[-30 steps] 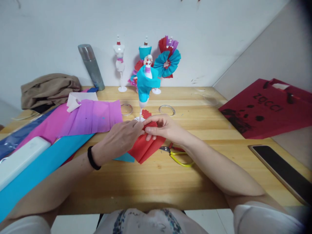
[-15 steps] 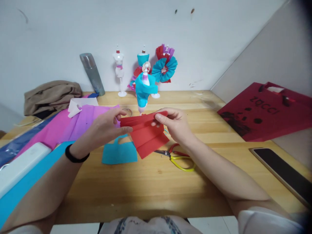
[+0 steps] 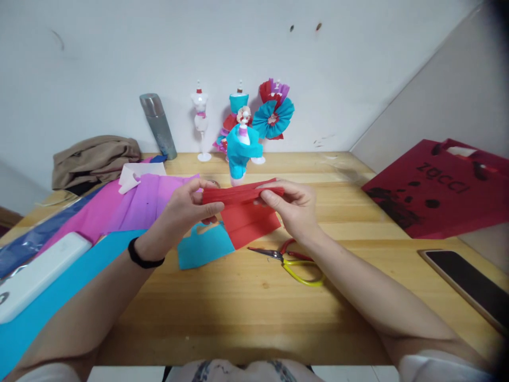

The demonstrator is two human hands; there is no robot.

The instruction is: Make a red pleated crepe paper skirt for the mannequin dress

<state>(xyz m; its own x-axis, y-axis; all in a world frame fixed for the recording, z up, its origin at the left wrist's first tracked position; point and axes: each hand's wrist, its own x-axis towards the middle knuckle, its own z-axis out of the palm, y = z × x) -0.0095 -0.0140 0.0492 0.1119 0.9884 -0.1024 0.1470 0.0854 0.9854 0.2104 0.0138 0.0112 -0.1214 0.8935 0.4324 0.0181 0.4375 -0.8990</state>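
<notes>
A pleated piece of red crepe paper [image 3: 251, 220] hangs between my hands, its upper edge gathered in narrow folds. My left hand [image 3: 193, 204] pinches the left end of the folds, a black band round the wrist. At the right end, my right hand [image 3: 290, 206] grips the folds between thumb and fingers. Below lies a cut turquoise piece [image 3: 203, 248], partly behind the red one. Scissors [image 3: 283, 259] with red and yellow handles rest on the table near my right forearm. A small mannequin [image 3: 242, 146] wrapped in turquoise stands just behind the red paper.
More mannequins, one bare white [image 3: 201, 116], stand by the wall beside a grey bottle [image 3: 159, 127]. Purple paper [image 3: 147, 199], a white case [image 3: 45, 276] and brown cloth [image 3: 95, 159] lie at left. A red bag [image 3: 441, 185] and a phone [image 3: 469, 281] are at right.
My left fingers have closed onto the red paper's left end. Its top edge is now more tightly folded, and the paper has risen slightly off the table's turquoise piece. The view has shifted slightly.
</notes>
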